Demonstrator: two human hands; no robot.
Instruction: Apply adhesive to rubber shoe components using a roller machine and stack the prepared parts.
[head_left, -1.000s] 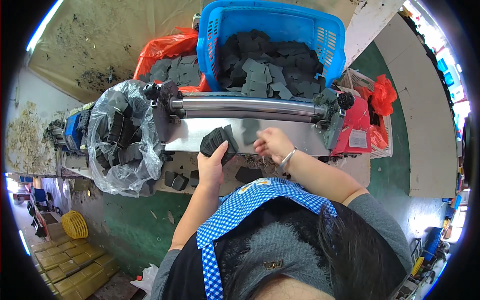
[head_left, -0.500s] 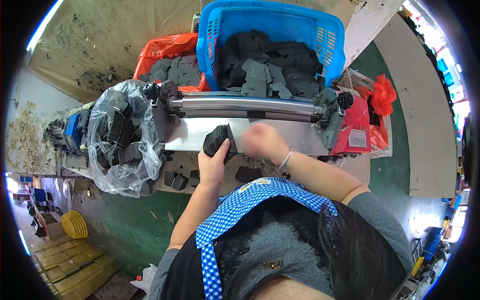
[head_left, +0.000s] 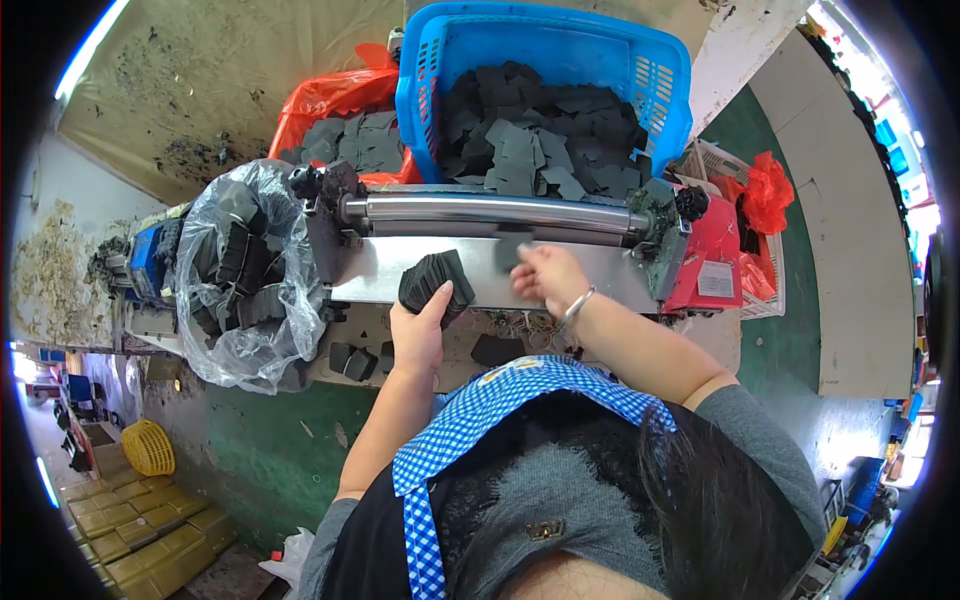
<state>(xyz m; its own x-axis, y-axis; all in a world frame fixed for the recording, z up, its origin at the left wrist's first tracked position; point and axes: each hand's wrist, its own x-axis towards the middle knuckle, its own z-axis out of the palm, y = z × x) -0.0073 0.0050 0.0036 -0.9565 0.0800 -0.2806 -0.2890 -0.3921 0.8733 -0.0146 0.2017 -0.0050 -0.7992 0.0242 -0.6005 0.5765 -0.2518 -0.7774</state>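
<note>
My left hand (head_left: 420, 332) is closed round a stack of thin black sheet pieces (head_left: 434, 284), fanned slightly, above the left middle of the metal plate (head_left: 600, 277). To its right, my right hand (head_left: 552, 276) pinches a single black sheet piece (head_left: 511, 253) by its right side. That piece is slightly blurred and lies over the plate, its far edge close to the steel roller (head_left: 490, 210). The roller spans the machine just beyond both hands.
A blue basket (head_left: 545, 25) of black pieces stands behind the roller, beside a red bag (head_left: 325, 95) holding more. A clear plastic bag (head_left: 245, 365) with black stacks sits left. The machine's red housing (head_left: 706, 250) is at right. Loose pieces (head_left: 497, 349) lie near the front edge.
My right hand, blurred before, has moved slightly right and now has a single piece at its fingertips. The dark piece formerly under the roller is no longer seen there. The left-hand stack has tilted slightly.
</note>
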